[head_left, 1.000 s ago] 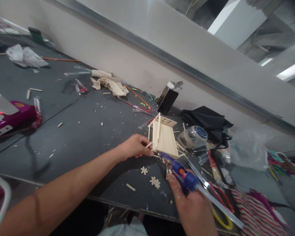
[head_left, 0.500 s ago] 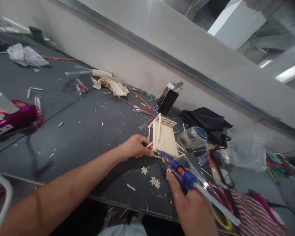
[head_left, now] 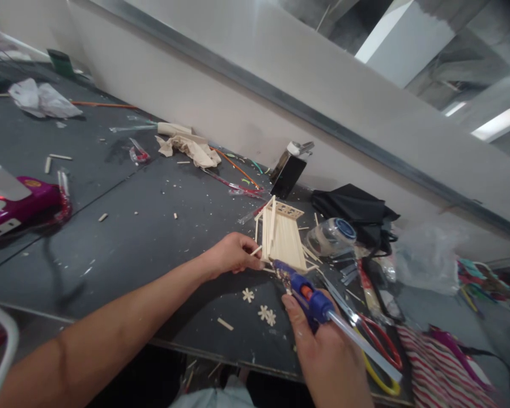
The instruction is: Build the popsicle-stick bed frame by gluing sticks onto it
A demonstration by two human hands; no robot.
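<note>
A small model of pale wooden sticks (head_left: 287, 241) stands on the dark table, with a slatted panel and a pierced strip at its far end. My left hand (head_left: 236, 252) pinches it at its near left corner, where a short stick shows by the fingers. My right hand (head_left: 329, 351) is wrapped round a blue glue gun (head_left: 308, 294), whose nozzle meets the model's near edge beside my left fingertips. A translucent glue stick (head_left: 368, 345) protrudes from the gun's back. Several small wooden flower shapes (head_left: 248, 295) lie below the model.
Red-and-yellow-handled scissors (head_left: 376, 340), a clear jar (head_left: 334, 237) and a black cloth-like bag (head_left: 355, 212) lie to the right. A black box-like stand (head_left: 289, 173) is behind the model. A purple power strip (head_left: 29, 204) is at left; crumpled paper (head_left: 191, 147) lies near the wall.
The glue stick's tail has moved closer to the gun and protrudes less. Both hands keep nearly the same place at the model; the whole view has shifted slightly.
</note>
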